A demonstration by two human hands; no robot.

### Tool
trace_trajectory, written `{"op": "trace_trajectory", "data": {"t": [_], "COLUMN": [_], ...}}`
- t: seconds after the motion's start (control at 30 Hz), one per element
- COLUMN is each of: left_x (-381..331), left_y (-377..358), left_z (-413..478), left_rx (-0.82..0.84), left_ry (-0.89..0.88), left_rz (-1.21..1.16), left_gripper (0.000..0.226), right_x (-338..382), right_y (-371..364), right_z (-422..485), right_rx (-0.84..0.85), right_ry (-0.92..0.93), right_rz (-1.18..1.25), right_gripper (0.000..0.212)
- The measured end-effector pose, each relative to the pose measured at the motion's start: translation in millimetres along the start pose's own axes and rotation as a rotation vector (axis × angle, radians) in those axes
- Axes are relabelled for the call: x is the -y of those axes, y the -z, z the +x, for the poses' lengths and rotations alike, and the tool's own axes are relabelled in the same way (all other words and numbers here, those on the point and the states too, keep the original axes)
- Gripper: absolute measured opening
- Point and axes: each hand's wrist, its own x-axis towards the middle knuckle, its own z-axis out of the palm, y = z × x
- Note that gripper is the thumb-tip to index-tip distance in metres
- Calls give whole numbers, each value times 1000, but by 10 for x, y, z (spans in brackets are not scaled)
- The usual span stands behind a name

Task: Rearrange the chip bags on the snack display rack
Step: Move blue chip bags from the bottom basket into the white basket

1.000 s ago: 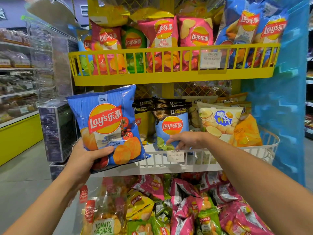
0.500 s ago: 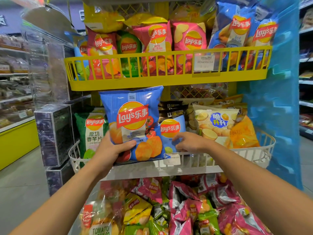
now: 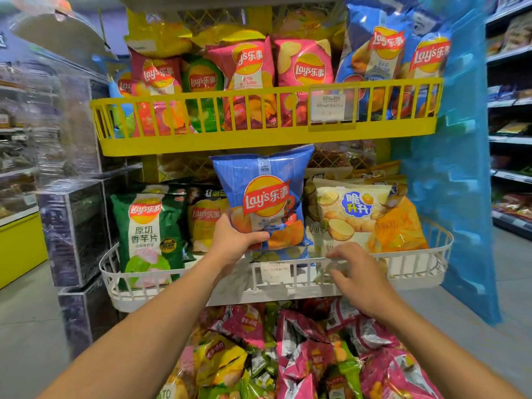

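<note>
- Left hand point(image 3: 234, 240) clamps the blue Lay's bag point(image 3: 263, 197) at its lower left corner, thumb across the front, fingers behind. Bag is upright, over the middle of the white basket shelf point(image 3: 417, 263), bottom edge just behind the front rail.
- Right hand point(image 3: 355, 276) is open, fingers spread and loosely curled, nothing in it. It hovers at the white basket's front rail, just right of the price tag point(image 3: 275, 270); contact with the rail can't be told.
- Behind the blue bag's lower edge, another bag with green on it shows partly; mostly hidden.
- Same shelf, left: dark green Lay's bag point(image 3: 148, 234) upright against the rail, a yellow Lay's bag point(image 3: 204, 223) between it and the blue one.
- Same shelf, right: cream potato-print bag point(image 3: 349, 214) just beside the blue bag, an orange bag point(image 3: 400, 228) leaning beside that.
- Yellow basket shelf point(image 3: 259, 139) above: red, green, pink and blue Lay's bags standing in a row.
- Bottom bin: loose pile of pink, yellow and green bags point(image 3: 302, 355), below both forearms.
</note>
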Motion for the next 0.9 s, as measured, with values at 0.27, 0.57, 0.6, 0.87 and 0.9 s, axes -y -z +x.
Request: {"op": "trace_trajectory", "data": {"t": [0.27,0.57,0.6,0.87,0.9], "left_x": [107,-102,-80,93,136], "left_y": [-63,-82,-58,244,277], "left_z": [116,42,45,-138,-104], "left_rx": [147,349,315,20,101], "left_ry": [178,398,390,-1077,-1109], "left_rz": [402,715,651,1090,1183], "left_gripper": [80,28,47,85,81], "right_x": [18,-68,-55,323,354], "right_y": [52,103,115,16,-21], "right_z": [29,-57,-45,335,385], "right_rx": [-35,-32,-34,44,71], "right_ry": [54,-9,-5,245,276], "right_rz": [-42,-41,-44,-193,-264], "right_gripper": [29,31,32,86,88]}}
